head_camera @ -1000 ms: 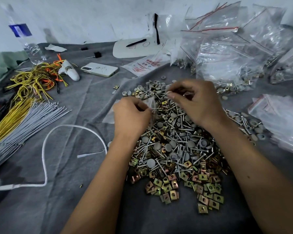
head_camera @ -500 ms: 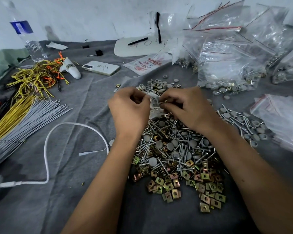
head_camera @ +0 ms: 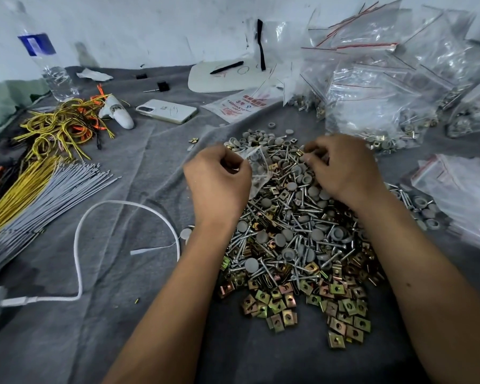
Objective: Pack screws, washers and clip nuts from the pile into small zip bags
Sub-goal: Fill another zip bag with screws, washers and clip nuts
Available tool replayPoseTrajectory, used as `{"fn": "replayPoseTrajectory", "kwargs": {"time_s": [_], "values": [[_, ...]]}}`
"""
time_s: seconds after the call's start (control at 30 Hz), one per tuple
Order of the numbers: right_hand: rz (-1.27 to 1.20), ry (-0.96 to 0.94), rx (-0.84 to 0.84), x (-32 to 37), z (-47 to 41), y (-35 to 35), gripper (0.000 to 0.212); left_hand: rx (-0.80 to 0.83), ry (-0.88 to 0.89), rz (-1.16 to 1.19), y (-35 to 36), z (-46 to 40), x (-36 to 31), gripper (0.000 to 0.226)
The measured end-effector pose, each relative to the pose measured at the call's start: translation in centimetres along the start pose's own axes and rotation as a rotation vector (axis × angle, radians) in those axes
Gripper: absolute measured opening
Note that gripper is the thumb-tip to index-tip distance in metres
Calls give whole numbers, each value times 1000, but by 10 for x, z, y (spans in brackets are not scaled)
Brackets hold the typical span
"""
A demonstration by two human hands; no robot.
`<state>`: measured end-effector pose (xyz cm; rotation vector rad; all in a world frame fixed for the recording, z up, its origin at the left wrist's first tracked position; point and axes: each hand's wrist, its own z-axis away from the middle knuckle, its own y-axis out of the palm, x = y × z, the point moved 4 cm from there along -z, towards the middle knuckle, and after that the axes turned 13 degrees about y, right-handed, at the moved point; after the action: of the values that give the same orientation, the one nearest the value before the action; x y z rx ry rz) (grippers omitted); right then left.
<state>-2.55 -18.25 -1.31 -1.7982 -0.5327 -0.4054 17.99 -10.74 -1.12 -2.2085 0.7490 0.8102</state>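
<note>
A big pile of screws, grey washers and brass-coloured clip nuts lies on the grey cloth in the middle. My left hand pinches a small clear zip bag at the pile's far left edge; the bag hangs to the right of the hand. My right hand rests on the far right of the pile with curled fingers, its fingertips among the grey washers. What the fingertips hold is hidden. Clip nuts spread out at the pile's near edge.
Filled zip bags are heaped at the back right, and more bags lie at the right. A phone, a water bottle, yellow wires, grey ties and a white cable occupy the left.
My hands were together at the bag half a second ago. The right hand has since moved right onto the pile, while the left keeps holding the bag.
</note>
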Motion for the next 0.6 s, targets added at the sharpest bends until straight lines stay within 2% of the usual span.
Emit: {"fn": "replayPoseTrajectory", "kwargs": {"time_s": [0.1, 0.2, 0.3, 0.37, 0.47, 0.6], "values": [[87, 15, 163, -6, -2, 10, 30, 11, -20, 9, 2, 1, 1, 15], [12, -14, 153, -5, -3, 7, 14, 11, -29, 6, 3, 1, 2, 16], [-46, -51, 151, 1, 0, 3, 9, 10, -30, 3, 4, 1, 2, 17], [-57, -92, 117, 7, 3, 2, 10, 13, -34, 5, 4, 1, 3, 17], [-150, -55, 98, 11, 5, 2, 9, 16, -42, 14, 4, 0, 3, 17], [-278, 12, 76, 11, 6, 1, 22, 29, -37, 31, 5, 2, 2, 19]]}}
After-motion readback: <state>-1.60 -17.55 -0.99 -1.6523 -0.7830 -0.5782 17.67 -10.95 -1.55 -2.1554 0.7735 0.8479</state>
